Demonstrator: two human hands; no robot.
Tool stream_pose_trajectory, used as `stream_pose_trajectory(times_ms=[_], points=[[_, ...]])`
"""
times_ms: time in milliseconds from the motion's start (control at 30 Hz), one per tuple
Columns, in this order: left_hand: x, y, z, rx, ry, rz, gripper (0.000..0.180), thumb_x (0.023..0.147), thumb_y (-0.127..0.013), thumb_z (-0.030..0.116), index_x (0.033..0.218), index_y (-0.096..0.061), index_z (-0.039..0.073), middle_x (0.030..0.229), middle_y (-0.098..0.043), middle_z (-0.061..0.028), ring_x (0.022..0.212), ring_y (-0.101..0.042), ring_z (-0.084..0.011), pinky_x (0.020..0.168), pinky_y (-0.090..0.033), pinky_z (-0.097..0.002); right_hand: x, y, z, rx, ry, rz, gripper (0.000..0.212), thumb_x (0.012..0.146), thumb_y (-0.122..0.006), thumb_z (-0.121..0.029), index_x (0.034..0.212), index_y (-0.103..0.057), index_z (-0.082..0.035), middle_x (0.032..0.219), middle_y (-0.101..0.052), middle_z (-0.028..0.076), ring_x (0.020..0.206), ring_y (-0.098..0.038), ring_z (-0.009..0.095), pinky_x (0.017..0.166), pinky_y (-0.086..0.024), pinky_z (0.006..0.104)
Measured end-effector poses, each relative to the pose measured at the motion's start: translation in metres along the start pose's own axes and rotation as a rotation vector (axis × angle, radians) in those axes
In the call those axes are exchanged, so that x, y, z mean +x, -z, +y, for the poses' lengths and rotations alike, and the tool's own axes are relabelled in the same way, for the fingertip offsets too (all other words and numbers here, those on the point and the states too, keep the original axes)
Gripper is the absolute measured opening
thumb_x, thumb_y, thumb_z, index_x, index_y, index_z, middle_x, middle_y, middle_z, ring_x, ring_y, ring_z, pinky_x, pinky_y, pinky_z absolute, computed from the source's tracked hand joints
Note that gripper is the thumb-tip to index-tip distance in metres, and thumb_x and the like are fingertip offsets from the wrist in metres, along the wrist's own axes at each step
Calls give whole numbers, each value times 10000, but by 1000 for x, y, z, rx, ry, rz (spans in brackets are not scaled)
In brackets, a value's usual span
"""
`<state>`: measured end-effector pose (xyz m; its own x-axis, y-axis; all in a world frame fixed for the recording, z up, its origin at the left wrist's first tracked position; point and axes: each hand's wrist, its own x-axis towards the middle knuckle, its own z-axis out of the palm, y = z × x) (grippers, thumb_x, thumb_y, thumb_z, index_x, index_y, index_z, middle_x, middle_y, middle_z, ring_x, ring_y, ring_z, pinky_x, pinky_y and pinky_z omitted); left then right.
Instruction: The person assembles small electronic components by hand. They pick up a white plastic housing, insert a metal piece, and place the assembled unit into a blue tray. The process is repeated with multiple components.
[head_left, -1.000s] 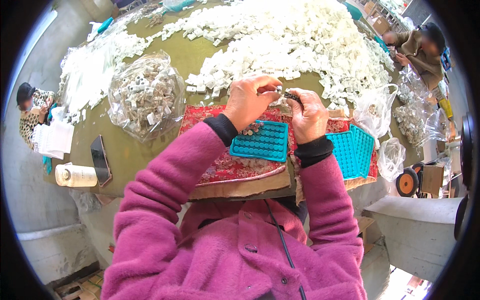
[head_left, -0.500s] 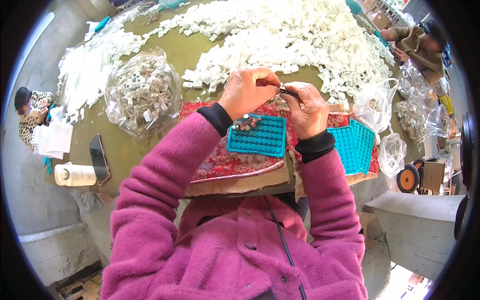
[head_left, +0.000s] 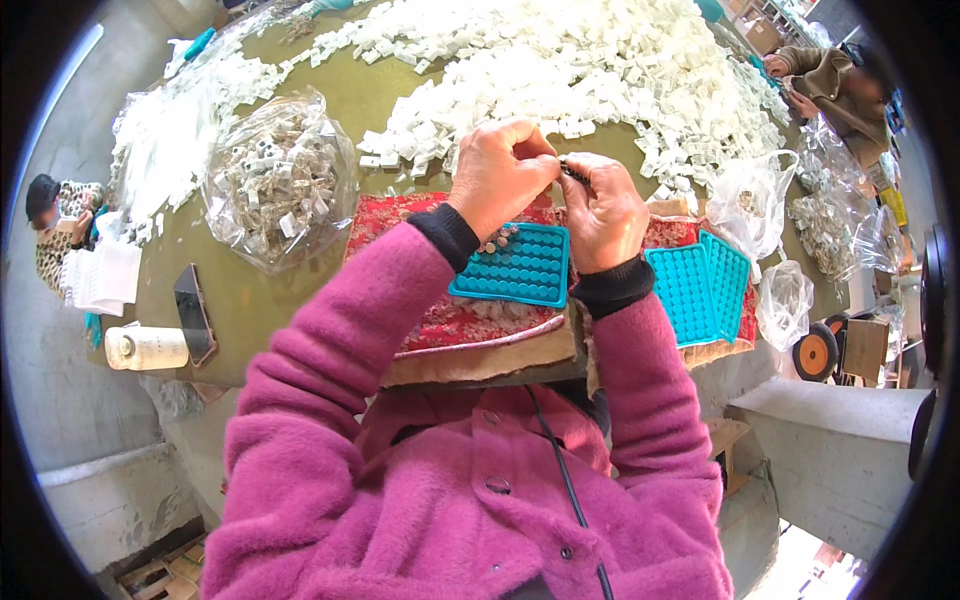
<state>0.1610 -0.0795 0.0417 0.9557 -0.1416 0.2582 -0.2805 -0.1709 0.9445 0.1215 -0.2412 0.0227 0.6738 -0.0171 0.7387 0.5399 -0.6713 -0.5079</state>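
My left hand (head_left: 503,170) is closed in a pinch, its fingertips meeting those of my right hand; whatever it pinches is too small to name. Between the thumb and fingers of my right hand (head_left: 606,213) sits a small dark ridged strip (head_left: 573,173). Both hands hover above a teal tray (head_left: 510,290) with rows of round pockets, lying on a red patterned cloth (head_left: 430,328). Several small round metallic discs (head_left: 500,238) rest on the tray's upper left part, partly covered by my left wrist.
Two more teal trays (head_left: 685,300) overlap at the right. A huge heap of white plastic pieces (head_left: 600,80) covers the far table. Clear bags (head_left: 280,185) of parts stand around. A phone (head_left: 194,315) and a white bottle (head_left: 147,348) lie left. Two people (head_left: 840,95) sit at the sides.
My right hand has shifted slightly left and my left hand slightly up, bringing their fingertips together at the dark strip. My left forearm now hides more of the discs.
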Motion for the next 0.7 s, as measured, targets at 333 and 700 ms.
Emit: stream_pose_trajectory(times_ms=[333, 700], points=[[-2, 16, 2, -195, 42, -123, 101, 903, -715, 8, 977, -721, -60, 814, -748, -108, 695, -744, -161, 625, -636, -303, 5, 1, 4, -100, 22, -58, 232, 820, -829, -76, 1042, -770, -111, 995, -741, 78, 992, -688, 299, 881, -547, 420], [-6, 26, 32, -330, -5, -171, 43, 902, -710, -5, 912, -689, -41, 773, -722, -92, 646, -717, -143, 581, -610, -286, 15, 14, -21, 388, -409, -134, 110, 944, -784, -20, 1050, -755, -21, 988, -779, 49, 841, -709, 95, 767, -566, 245]])
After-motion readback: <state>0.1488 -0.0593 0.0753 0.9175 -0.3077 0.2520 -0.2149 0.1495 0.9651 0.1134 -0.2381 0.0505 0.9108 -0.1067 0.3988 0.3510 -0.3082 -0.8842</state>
